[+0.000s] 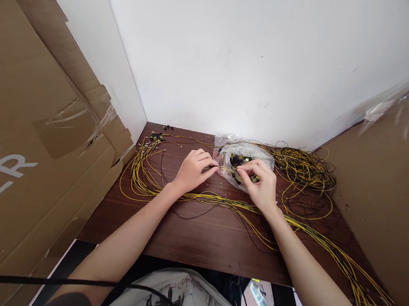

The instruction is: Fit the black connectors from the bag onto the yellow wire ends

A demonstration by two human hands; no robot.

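Makeshift assembly workstation: wire bundles (307, 171), cardboard partitions (36, 129), wooden table (192, 235).

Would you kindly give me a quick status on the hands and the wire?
Pinching one yellow wire: left hand, right hand. Just behind it, plastic bag. Under both wrists, loose wires.

wires (222, 201): yellow, a few black | table (192, 237): dark brown wood grain | bag (240, 157): clear, black-and-yellow parts inside | wall (248, 58): white | cardboard (29, 128): tan, white letters | shirt (175, 294): white, black scribble print

left hand (192, 170) pinches yellow wire (224, 169) | right hand (262, 184) on plastic bag (233, 151)
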